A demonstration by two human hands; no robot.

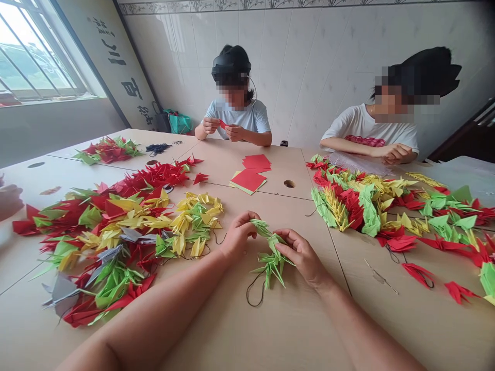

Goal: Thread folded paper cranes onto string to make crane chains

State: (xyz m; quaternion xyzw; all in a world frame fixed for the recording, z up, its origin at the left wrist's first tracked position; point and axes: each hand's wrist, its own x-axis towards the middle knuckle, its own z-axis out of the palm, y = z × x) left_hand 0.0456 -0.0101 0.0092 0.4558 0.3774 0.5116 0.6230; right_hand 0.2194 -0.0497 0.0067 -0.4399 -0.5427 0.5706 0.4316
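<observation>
Between my hands is a string of green paper cranes (274, 265), its lower part resting on the table with a dark cord loop (255, 291) trailing toward me. My left hand (240, 234) pinches the upper left end of the string, fingers curled round the folded green paper. Farther down, my right hand (299, 252) grips the same string from the right, thumb and fingers closed on a crane. A looped garland of yellow and green cranes (197, 219) lies just left of my left hand.
A mixed heap of folded cranes (116, 221) covers the left, more strings (359, 201) the right. Red paper squares (251, 178) lie ahead. A thin needle-like tool (381, 275) is at right. Two people (251, 121) sit opposite, one folding red paper; another person's hand (10, 201) shows far left.
</observation>
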